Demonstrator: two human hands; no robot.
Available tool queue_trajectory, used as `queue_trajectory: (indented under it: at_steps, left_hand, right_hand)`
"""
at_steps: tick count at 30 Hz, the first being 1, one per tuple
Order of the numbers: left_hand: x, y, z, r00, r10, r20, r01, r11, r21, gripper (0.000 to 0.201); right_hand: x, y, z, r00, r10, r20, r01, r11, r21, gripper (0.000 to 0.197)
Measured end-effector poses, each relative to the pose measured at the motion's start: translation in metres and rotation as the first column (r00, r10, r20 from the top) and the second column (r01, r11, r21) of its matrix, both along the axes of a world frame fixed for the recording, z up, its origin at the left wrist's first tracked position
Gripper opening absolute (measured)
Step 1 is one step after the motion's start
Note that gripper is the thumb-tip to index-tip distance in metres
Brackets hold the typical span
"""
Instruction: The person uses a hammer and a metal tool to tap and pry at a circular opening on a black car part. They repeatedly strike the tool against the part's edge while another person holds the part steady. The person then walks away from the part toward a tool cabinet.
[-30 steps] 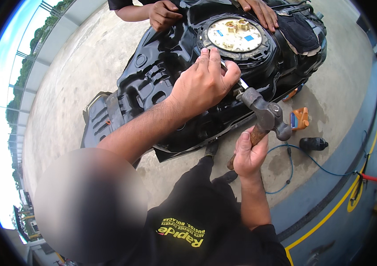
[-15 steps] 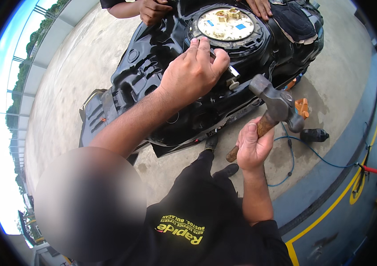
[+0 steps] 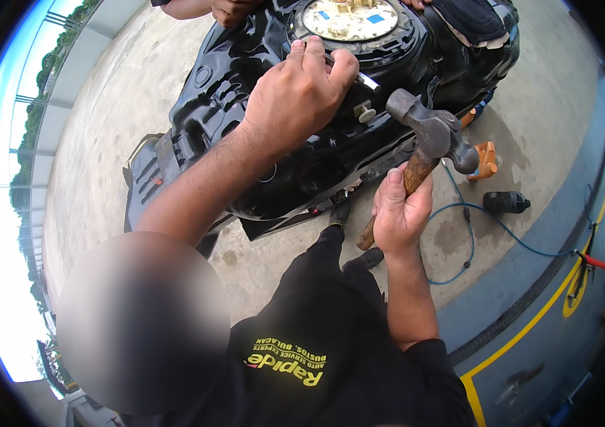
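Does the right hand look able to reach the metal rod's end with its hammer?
Probably yes: the metal rod juts from the left hand, and nothing visible separates its end from the hammer in the right hand.

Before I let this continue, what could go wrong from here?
The hammer could miss the metal rod and strike the left hand gripping it. The rod might slip and mark the pale round cover nearby. A stray blow might reach the other person's hand near that cover.
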State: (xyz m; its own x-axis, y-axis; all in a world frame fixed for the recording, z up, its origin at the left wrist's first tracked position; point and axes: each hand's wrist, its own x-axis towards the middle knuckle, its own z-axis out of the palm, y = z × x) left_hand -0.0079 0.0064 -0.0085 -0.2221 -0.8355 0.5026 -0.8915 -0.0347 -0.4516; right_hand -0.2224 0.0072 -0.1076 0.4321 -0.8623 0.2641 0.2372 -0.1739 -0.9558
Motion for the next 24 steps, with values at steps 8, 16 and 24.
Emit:
queue_trajectory:
  at_steps: [8,16,24]
  left_hand:
    - [-0.007,0.003,0.001,0.999,0.002,-0.034,-0.003,1.0,-0.022,0.023]
    - [-0.006,0.001,0.003,1.0,0.03,-0.005,-0.03,0.999,-0.038,0.021]
    - [-0.001,0.008,0.0,0.997,-0.06,-0.053,0.058,0.998,-0.03,0.02]
  right_hand:
    - [0.004,-0.008,0.01,0.996,-0.023,0.086,0.032,0.993,-0.113,0.02]
    - [-0.002,0.001,-0.004,0.999,-0.035,-0.026,0.032,0.993,-0.112,0.013]
    - [0.001,0.005,0.003,0.998,-0.013,0.059,0.015,0.999,-0.034,0.017]
